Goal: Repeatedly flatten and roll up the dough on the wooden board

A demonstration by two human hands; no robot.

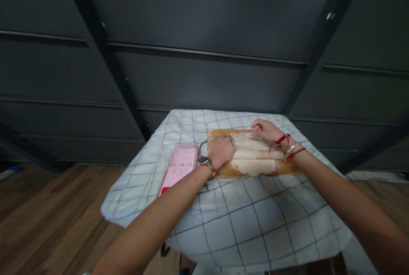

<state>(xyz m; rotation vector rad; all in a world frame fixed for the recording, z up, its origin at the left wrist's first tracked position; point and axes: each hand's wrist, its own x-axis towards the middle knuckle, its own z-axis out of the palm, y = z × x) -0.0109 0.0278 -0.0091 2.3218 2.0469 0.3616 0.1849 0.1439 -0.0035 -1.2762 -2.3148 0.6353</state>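
Where the tan board [287, 167] lies on a checked tablecloth [236, 215], it bears pale, ragged-edged sheets [254, 167] with a bar-like strip [257, 154] across them. The left hand [221, 151] is at the board's left end, fingers curled inward; whether they grip anything cannot be told. The right hand [266, 129] is at the board's far edge, fingers bent and tips drawn close together; any hold on a sheet cannot be made out. Left of the board lies a smartphone [181, 166] showing a timer, its near part crossed by the left forearm. Red bracelets [281, 140] ring the right wrist, which obscures part of the board's right side. Beyond the board stands a dark panelled partition [204, 79]; wood-grain flooring [54, 211] extends below it.
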